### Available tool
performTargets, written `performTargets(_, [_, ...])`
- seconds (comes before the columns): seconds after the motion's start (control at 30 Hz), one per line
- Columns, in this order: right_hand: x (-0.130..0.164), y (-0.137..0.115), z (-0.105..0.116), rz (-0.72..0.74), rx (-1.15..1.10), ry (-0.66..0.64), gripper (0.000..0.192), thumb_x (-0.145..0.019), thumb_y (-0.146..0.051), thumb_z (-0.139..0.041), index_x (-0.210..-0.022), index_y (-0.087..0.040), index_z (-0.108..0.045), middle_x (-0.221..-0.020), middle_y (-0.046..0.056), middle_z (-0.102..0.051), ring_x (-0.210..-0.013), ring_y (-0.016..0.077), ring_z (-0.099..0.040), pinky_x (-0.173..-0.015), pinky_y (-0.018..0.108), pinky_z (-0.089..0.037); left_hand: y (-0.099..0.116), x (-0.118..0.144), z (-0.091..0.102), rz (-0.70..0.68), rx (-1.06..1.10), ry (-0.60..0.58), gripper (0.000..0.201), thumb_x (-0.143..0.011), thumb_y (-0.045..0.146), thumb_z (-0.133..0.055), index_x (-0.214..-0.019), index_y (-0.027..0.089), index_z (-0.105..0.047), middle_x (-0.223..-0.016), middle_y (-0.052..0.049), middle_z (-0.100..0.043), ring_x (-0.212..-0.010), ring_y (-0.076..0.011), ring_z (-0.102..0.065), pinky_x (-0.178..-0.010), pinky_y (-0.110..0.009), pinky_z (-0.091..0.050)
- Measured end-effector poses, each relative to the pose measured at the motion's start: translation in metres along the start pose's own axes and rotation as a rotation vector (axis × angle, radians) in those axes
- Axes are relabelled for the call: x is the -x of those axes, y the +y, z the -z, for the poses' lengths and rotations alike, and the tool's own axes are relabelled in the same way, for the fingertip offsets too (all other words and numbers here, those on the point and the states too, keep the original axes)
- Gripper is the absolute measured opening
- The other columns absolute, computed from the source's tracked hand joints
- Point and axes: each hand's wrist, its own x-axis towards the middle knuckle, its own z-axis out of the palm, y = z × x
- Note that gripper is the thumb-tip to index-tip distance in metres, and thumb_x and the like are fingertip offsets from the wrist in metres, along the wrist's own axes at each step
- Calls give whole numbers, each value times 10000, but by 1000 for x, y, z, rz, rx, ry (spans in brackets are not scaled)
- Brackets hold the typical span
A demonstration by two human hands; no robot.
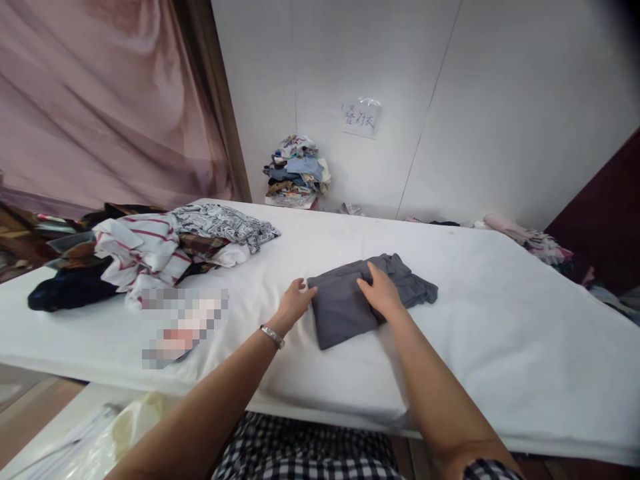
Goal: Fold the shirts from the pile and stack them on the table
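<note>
Far left on the white table (475,280) I see a heap of clothes (150,250), striped and patterned pieces tumbled together. Moving right, my left hand (293,303) rests with fingers spread and loose against the left edge of the grey garment (350,297), gripping nothing. That garment lies partly folded near the table's middle, with a bunched end trailing right. My right hand (380,290) lies flat on top of it, palm down, pressing rather than grasping. I judge the cloth light, soft and limp; it should be taken along the folded edges, or it will sag.
</note>
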Motion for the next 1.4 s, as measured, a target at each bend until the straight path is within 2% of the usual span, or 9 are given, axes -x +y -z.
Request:
performTargets(0.1, [5,1,0,-93,174,-151,672,-878,-432,-559,-1471,-150,-416,-1344,206,-584,-1236,357,-559,-1017,499,-427,2,0,-5,2,-18,-22,715,-775,388,-688,-1402,151,-438,-1414,-204,-527,-1069,-276,-652,-672,-294,-527])
performTargets(0.2, [6,-1,-7,-10,177,-192,663,-868,-350,-575,-1477,-149,-404,-1348,194,-587,-1234,331,-566,-1019,472,-433,-1,-3,-10,-17,-40,-26,691,-754,308,-714,-1379,152,-462,-1369,-190,-573,-1097,-272,-643,-764,-302,-520])
performTargets(0.37, [-6,-11,-17,197,99,-41,592,-860,-185,-485,-1449,-225,-453,-1389,107,-568,-1283,256,-521,-1076,424,-402,-8,-4,-10,-35,-42,-14,684,-732,237,-731,-1363,157,-478,-1342,-179,-596,-1195,-281,-593,-851,-309,-504])
performTargets(0.57, [-9,-6,-23,67,301,-13,579,-865,-176,-482,-1444,-197,-460,-1281,149,-608,-1191,293,-570,-1002,442,-446,-8,-1,-5,20,74,-56,734,-742,249,-734,-1400,167,-419,-1355,-183,-582,-1041,-243,-667,-684,-258,-538])
performTargets(0.73, [11,-10,-25,329,264,115,462,-941,-260,-412,-1370,-143,-539,-1438,151,-504,-1351,275,-427,-1130,452,-327,-3,0,-3,99,210,-148,816,-740,345,-759,-1413,105,-365,-1105,-178,-693,-820,-208,-698,-625,-278,-567])
performTargets(0.9, [22,-23,-42,250,298,-224,476,-958,-375,-455,-1371,-157,-545,-1491,154,-460,-1418,304,-354,-1149,505,-281,5,-6,-16,131,227,-199,554,-692,358,-790,-1145,117,-582,-867,-111,-715,-696,-192,-664,-605,-303,-552])
performTargets(1.07, [23,-26,-43,265,197,-239,460,-973,-349,-439,-1376,-154,-543,-1490,159,-465,-1427,283,-355,-1180,528,-213,17,-6,-28,88,235,-119,434,-655,236,-744,-1053,155,-592,-855,-70,-697,-706,-188,-645,-584,-282,-509])
performTargets(1.23, [34,-35,-32,295,-358,-188,479,-950,-482,-472,-1360,-255,-570,-1417,79,-562,-1340,233,-486,-1169,480,-304,22,10,16,45,298,-55,332,-682,223,-627,-1010,173,-605,-788,-18,-675,-645,-149,-623,-566,-249,-488])
performTargets(1.4, [55,-57,-39,225,-863,-598,776,-879,-620,-546,-1519,-237,-332,-1510,132,-446,-1334,236,-496,-1118,446,-383,10,24,67,135,312,-32,340,-602,252,-683,-924,164,-614,-674,13,-652,-563,-137,-585,-512,-235,-452])
